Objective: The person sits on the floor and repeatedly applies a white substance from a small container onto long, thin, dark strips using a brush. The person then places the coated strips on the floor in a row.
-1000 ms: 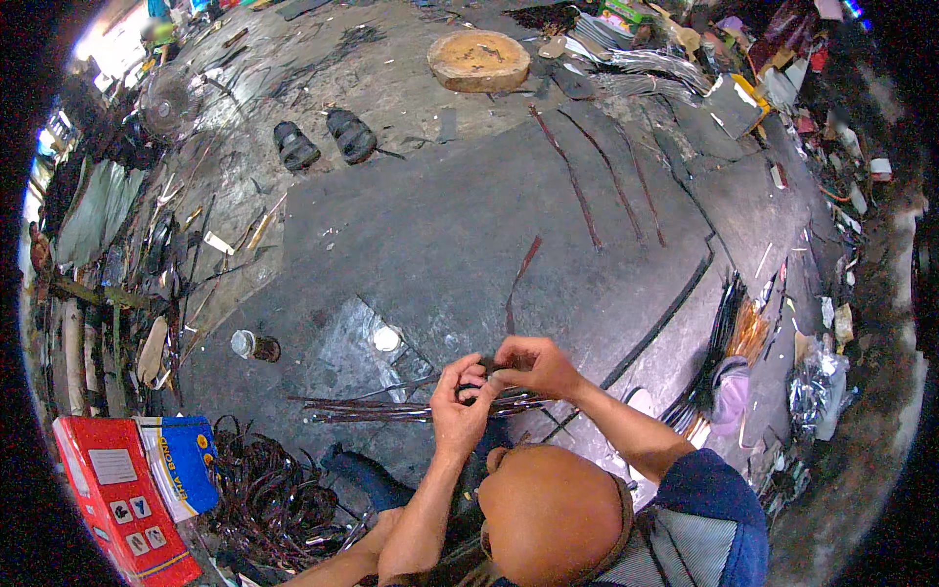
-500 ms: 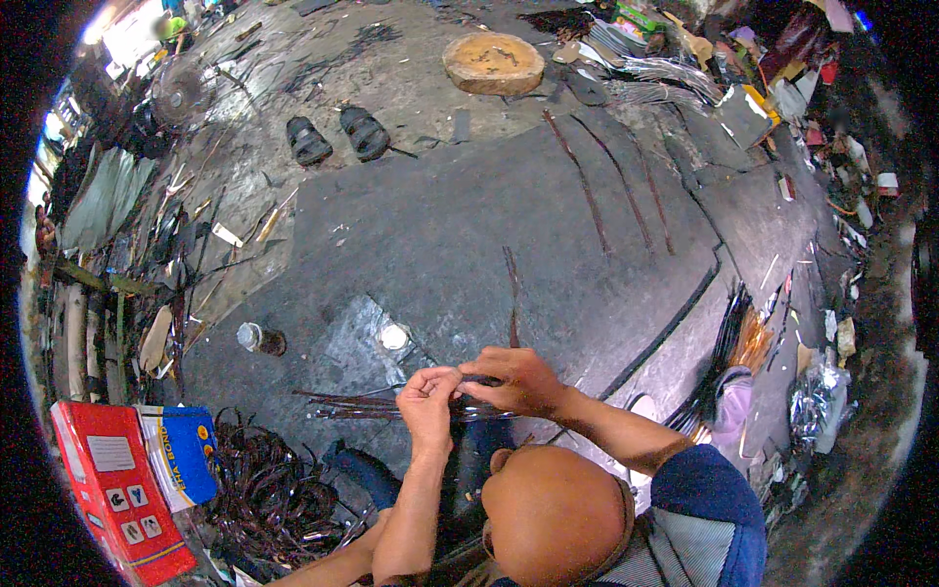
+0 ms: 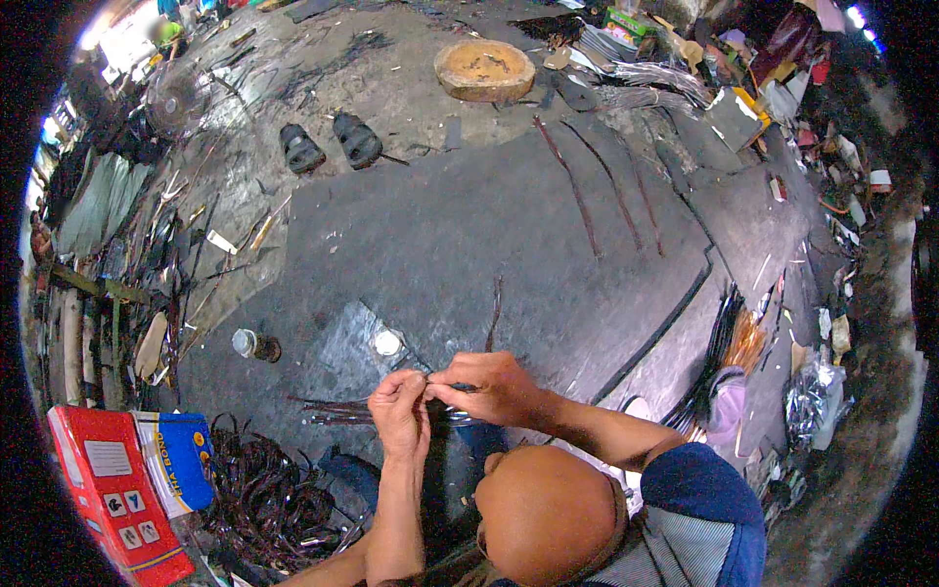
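My left hand (image 3: 399,416) is closed in a pinch, its fingertips meeting those of my right hand (image 3: 489,386). A thin dark brown strip (image 3: 496,311) runs away from behind my right hand toward the far side. My right fingers are curled round a short dark piece (image 3: 460,387); I cannot tell whether it is part of the strip. Beneath the hands lies a bundle of dark strips (image 3: 328,411), its loose ends sticking out to the left. The exact pinch point is hidden by the fingers.
A lidded jar (image 3: 256,343) and a white round pot (image 3: 388,342) stand on the dark mat (image 3: 411,225). At left are a red box (image 3: 117,489) and coiled strips (image 3: 269,499). Sandals (image 3: 357,140), a wooden block (image 3: 484,70) and strip bundles (image 3: 724,342) lie farther out.
Both hands have shifted left together, still pinched close. The strip's far end has drawn nearer to my right hand. The whole view has moved slightly.
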### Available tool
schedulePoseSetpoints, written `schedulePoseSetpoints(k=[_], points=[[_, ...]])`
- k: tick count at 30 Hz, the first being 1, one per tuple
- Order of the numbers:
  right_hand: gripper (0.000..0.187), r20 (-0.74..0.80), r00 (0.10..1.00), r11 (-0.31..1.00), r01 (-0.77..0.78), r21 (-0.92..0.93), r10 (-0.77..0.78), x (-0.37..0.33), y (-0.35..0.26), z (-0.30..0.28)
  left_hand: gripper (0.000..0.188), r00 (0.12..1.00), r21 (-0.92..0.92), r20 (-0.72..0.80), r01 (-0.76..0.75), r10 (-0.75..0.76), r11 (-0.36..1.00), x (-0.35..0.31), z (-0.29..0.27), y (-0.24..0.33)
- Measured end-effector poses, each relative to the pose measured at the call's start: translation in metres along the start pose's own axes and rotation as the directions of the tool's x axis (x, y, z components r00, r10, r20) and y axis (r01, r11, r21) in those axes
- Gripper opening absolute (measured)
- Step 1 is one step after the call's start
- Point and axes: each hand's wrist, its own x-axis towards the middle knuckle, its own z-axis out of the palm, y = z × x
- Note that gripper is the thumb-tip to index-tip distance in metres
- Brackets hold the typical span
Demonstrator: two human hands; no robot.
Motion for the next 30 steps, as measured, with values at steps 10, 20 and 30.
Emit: schedulePoseSetpoints(k=[10,20,30], points=[[0.019,0.057,0.994,0.991,0.090,0.095,-0.096,-0.030,-0.008,-0.004,0.004,0.953,0.000,-0.215,-0.220,0.215,0.976,0.024,-0.063,0.073],[0.023,0.223,0.965,0.976,-0.170,0.138,0.137,-0.092,0.014,-0.025,0.011,0.841,0.022,-0.520,-0.161,0.149,0.987,0.047,-0.222,0.082],[0.029,0.406,0.764,0.861,-0.490,-0.140,0.501,-0.167,0.091,-0.089,0.034,0.725,0.079,-0.674,-0.122,0.143,0.989,0.039,-0.393,0.059]])
